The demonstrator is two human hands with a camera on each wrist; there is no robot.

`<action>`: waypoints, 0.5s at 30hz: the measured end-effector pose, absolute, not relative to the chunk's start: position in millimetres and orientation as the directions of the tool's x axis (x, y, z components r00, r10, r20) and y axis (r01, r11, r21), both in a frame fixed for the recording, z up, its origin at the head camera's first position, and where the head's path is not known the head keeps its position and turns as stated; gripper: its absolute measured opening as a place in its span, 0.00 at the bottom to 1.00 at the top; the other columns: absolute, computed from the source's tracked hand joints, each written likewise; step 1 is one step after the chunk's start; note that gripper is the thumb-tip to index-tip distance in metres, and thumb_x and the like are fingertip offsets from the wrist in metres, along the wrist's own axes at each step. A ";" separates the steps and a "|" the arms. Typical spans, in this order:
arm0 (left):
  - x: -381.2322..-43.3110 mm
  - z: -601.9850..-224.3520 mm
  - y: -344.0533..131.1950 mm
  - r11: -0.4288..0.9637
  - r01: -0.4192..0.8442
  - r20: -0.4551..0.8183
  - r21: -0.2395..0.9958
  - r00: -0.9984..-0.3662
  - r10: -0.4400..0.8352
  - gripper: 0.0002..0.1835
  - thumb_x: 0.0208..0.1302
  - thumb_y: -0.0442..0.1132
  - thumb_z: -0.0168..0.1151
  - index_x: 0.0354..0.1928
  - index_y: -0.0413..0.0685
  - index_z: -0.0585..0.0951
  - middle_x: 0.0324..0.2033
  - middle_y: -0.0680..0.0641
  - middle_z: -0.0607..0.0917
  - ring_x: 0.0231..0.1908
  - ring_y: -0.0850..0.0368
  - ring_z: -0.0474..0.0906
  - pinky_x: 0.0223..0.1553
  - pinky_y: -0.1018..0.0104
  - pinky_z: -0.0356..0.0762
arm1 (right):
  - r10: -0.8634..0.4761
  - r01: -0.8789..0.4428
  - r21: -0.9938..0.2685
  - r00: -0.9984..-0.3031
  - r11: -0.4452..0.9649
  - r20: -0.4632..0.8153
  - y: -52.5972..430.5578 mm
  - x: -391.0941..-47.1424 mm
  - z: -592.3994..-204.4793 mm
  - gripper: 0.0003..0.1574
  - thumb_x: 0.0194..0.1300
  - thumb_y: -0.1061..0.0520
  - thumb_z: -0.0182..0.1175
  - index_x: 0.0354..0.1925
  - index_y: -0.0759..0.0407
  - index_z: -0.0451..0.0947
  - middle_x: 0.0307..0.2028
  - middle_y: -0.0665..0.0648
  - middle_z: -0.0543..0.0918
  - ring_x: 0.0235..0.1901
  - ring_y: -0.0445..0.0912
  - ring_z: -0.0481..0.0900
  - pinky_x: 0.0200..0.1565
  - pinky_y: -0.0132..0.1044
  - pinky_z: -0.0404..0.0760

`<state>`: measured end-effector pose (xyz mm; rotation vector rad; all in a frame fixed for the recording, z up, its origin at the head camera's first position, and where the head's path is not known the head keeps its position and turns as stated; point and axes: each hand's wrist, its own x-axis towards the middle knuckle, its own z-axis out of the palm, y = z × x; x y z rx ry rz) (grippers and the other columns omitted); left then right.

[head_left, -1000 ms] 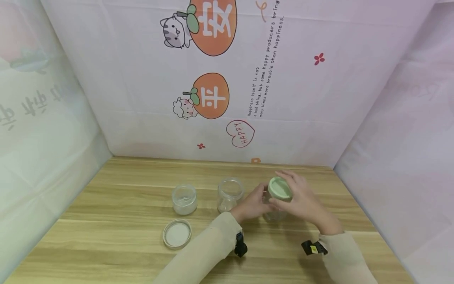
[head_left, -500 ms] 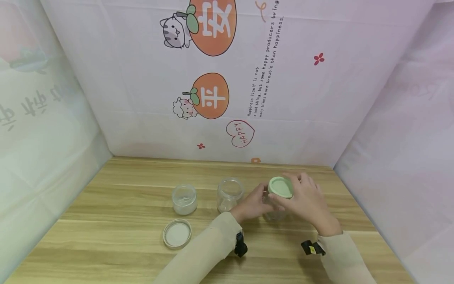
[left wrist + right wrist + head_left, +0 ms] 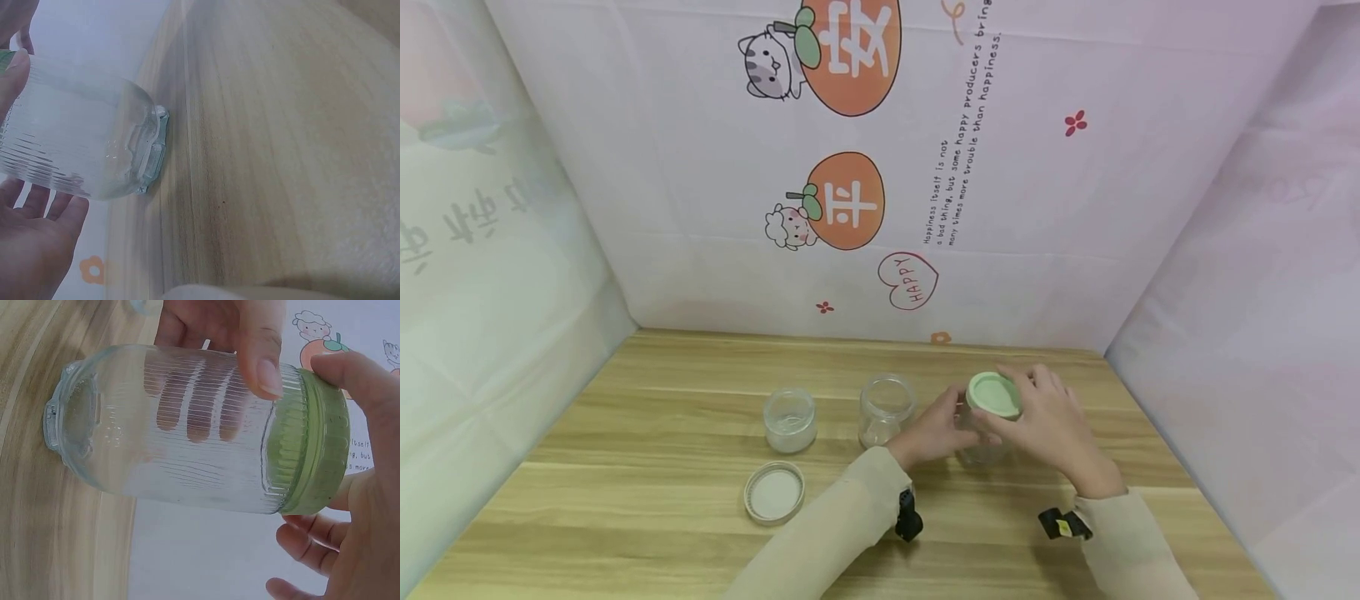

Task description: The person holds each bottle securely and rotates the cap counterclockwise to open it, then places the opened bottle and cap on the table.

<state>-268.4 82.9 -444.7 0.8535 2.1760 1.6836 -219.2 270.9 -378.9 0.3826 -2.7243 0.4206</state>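
A ribbed clear glass jar (image 3: pixel 187 469) stands upright on its base at the right of the table, with a green lid (image 3: pixel 994 394) on its mouth. My left hand (image 3: pixel 934 429) grips the jar's side; through the glass in the right wrist view its fingers show wrapped round behind, thumb near the neck. My right hand (image 3: pixel 1051 427) holds the lid by its rim, thumb on one side and fingers on the other. In the left wrist view, the jar's footed base meets the wood, and the left hand (image 3: pixel 37 250) curves along the glass.
Left of the hands stands an open glass jar (image 3: pixel 887 398), partly behind the left wrist. Farther left are a short glass jar (image 3: pixel 790 422) and, nearer the front, a round lid (image 3: pixel 775 493) lying on the wooden table (image 3: pixel 647 467). Printed cloth (image 3: pixel 1015 283) walls the back.
Over the first half second my right hand turned and shifted slightly right round the lid's rim. Since then it has hardly moved. The left hand and the jar stay in place.
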 end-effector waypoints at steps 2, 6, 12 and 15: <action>-269.0 -445.3 83.1 0.163 0.291 0.143 0.943 -0.795 0.590 0.40 0.61 0.53 0.73 0.69 0.56 0.63 0.61 0.59 0.71 0.61 0.62 0.69 0.60 0.61 0.70 | -0.217 -0.331 -0.254 -0.895 0.909 0.389 272.2 -219.4 -379.4 0.51 0.59 0.25 0.63 0.68 0.56 0.72 0.50 0.62 0.74 0.48 0.56 0.72 0.49 0.61 0.69; -269.0 -445.4 82.9 0.161 0.295 0.147 0.942 -0.791 0.594 0.40 0.61 0.54 0.73 0.70 0.57 0.63 0.62 0.59 0.70 0.61 0.62 0.68 0.60 0.61 0.70 | -0.243 -0.367 -0.281 -0.887 0.887 0.392 275.2 -220.3 -379.6 0.50 0.60 0.29 0.65 0.69 0.56 0.71 0.55 0.63 0.74 0.52 0.58 0.70 0.51 0.62 0.67; -269.0 -444.9 82.8 0.162 0.296 0.145 0.941 -0.789 0.597 0.41 0.60 0.54 0.73 0.71 0.56 0.62 0.63 0.58 0.70 0.61 0.62 0.68 0.61 0.61 0.71 | -0.284 -0.413 -0.304 -0.876 0.859 0.389 279.3 -221.7 -380.1 0.48 0.60 0.37 0.69 0.70 0.59 0.69 0.57 0.65 0.73 0.54 0.60 0.70 0.51 0.64 0.68; -268.9 -444.9 82.6 0.186 0.290 0.129 0.939 -0.797 0.590 0.43 0.60 0.56 0.72 0.72 0.57 0.61 0.63 0.59 0.69 0.61 0.62 0.67 0.61 0.60 0.70 | -0.309 -0.442 -0.330 -0.870 0.834 0.385 280.8 -222.2 -379.8 0.47 0.59 0.42 0.70 0.70 0.60 0.69 0.59 0.64 0.73 0.55 0.59 0.70 0.50 0.65 0.71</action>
